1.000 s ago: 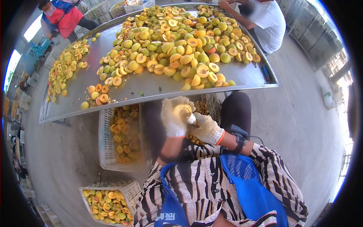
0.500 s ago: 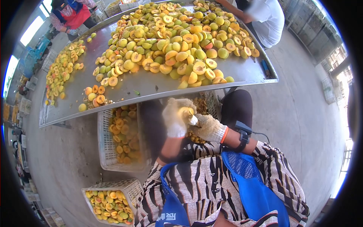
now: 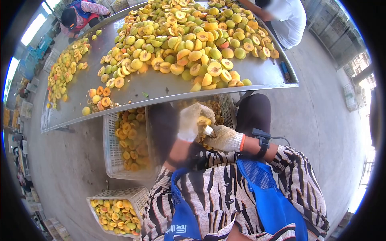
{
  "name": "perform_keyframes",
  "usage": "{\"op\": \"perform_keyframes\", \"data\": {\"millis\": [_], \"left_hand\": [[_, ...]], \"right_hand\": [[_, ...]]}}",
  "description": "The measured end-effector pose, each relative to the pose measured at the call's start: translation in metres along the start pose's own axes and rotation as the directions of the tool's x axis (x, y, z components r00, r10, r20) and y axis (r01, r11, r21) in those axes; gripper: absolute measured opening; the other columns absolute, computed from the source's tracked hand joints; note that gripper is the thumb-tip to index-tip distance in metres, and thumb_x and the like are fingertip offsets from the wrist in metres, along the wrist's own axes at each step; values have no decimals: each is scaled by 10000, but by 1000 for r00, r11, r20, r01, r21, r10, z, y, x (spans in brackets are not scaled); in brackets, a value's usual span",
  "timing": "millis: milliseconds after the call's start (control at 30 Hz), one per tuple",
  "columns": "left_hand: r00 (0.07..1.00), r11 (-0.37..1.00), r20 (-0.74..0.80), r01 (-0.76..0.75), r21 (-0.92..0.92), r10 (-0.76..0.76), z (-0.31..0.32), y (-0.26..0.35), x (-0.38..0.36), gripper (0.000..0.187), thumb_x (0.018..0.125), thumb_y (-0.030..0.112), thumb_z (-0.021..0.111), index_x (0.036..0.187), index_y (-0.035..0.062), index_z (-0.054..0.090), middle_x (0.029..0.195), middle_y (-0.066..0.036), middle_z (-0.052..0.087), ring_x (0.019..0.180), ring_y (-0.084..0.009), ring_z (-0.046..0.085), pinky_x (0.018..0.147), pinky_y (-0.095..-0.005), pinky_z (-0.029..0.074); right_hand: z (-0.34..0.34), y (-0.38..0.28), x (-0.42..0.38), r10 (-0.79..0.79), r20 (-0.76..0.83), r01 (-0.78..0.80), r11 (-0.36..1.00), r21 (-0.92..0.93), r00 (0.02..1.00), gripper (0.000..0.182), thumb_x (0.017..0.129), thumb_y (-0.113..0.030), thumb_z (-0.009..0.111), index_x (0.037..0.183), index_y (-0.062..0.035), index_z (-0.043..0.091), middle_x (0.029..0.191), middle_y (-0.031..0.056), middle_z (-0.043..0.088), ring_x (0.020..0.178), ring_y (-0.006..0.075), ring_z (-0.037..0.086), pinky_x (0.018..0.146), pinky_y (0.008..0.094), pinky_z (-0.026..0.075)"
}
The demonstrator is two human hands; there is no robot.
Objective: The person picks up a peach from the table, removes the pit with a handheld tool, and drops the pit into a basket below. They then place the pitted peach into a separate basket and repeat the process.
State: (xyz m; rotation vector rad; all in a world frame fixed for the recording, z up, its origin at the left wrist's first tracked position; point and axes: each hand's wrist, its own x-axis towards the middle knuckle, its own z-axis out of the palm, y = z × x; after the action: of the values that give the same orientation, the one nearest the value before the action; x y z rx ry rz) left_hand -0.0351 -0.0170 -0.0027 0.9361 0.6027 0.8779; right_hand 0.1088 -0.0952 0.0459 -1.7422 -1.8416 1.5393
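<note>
My left hand (image 3: 189, 123), in a soiled white knit glove, is closed around a yellow peach piece (image 3: 204, 121) in front of my lap. Gloved as well, my right hand (image 3: 226, 139) grips a small pitting tool (image 3: 208, 130) with a white part and a metal part. The tool's end meets the fruit, and its exact shape is partly hidden by the fingers. Both hands are close together above a crate (image 3: 227, 114) of peach pieces, just below the near edge of the metal table (image 3: 157, 90).
Halved peaches (image 3: 189, 48) are heaped on the table, with a smaller pile (image 3: 68, 68) at left. A blue-handled tool (image 3: 285, 70) lies by the right rim. Crates of peach halves (image 3: 106, 148) (image 3: 140, 201) stand on the floor at left. Co-workers (image 3: 82, 14) (image 3: 287, 24) are at the far side.
My hands remain together, with the left wrist slightly turned and the peach piece a little lower against the tool. The co-worker at upper left has bent forward over the table. The view has shifted slightly.
</note>
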Motion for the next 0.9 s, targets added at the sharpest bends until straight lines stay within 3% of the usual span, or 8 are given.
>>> {"op": "perform_keyframes", "data": {"millis": [100,167,333,400,467,533,700,900], "left_hand": [[993,995,-75,96,30,-94,1,4,1,418,1004,321,491,945,-71,625,829,-185,684,611,-236,666,536,-309,528],[996,996,-35,76,-39,-78,0,3,3,413,998,322,499,941,-65,632,826,-180,686,611,-245,670,537,-313,526],[994,990,20,112,-87,-111,1,1,2,394,974,304,527,895,-64,643,806,-175,688,622,-262,673,555,-311,528],[990,999,138,9,51,-16,4,1,7,382,965,296,535,888,-64,639,789,-177,684,631,-267,672,571,-315,535],[990,999,139,26,-21,-23,5,-4,8,365,960,278,537,900,-69,636,776,-174,680,645,-262,670,594,-318,544],[987,978,139,105,-180,-80,6,-11,13,362,961,274,534,915,-70,635,777,-171,677,660,-253,667,614,-324,550],[968,881,56,246,-404,-245,3,-17,29,338,982,248,520,950,-65,642,830,-158,681,686,-222,659,642,-328,558],[946,981,-261,-186,49,192,-33,0,23,302,978,238,575,949,-54,647,849,-124,687,747,-201,659,709,-324,552]], "right_hand": [[6,15,3,-125,128,74,937,342,984,190,897,-229,605,960,-51,625,759,86,638,670,225,631,611,344,512],[2,10,2,59,236,-177,838,516,970,152,903,-205,612,897,-53,607,717,30,607,599,186,606,513,306,481],[15,59,12,-348,171,181,775,605,922,174,949,-278,582,950,-105,603,742,-14,578,510,96,539,426,237,409],[11,67,13,-305,320,-51,648,760,897,159,947,-253,605,1002,-104,595,735,-26,567,516,73,525,432,221,403],[1,65,14,-224,586,-536,249,807,779,211,915,-187,673,1077,-85,584,717,-28,570,539,64,523,462,224,419],[16,82,23,-229,424,-386,193,902,876,196,923,-158,658,1087,-84,579,711,-34,552,544,64,525,461,213,419],[3,77,17,-251,394,-348,209,914,884,155,926,-148,645,1053,-84,584,701,-34,548,547,58,526,461,204,419],[-23,71,19,-81,236,-159,525,836,968,129,927,-145,638,1024,-81,586,692,-34,547,540,55,523,460,201,420]]}}
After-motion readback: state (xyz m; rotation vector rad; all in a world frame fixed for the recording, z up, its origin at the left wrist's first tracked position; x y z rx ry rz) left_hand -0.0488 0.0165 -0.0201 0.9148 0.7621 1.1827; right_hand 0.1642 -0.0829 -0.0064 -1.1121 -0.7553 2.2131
